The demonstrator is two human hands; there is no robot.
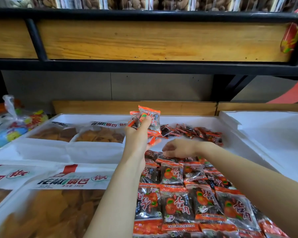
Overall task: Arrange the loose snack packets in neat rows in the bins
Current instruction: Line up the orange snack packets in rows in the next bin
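My left hand (139,134) is raised above the white foam bin (230,133) and grips a bunch of orange-and-dark snack packets (149,120). My right hand (178,148) reaches in from the right, palm down, its fingertips touching the far end of the rows of packets (177,176) laid flat in the bin. A loose heap of the same packets (193,133) lies at the back of the bin.
Large bags of orange crisps (100,134) fill the bins at left and near left (46,213). A knotted plastic bag of colourful sweets (15,126) sits far left. Another white foam bin (272,127) stands at right. A wooden shelf (144,40) hangs overhead.
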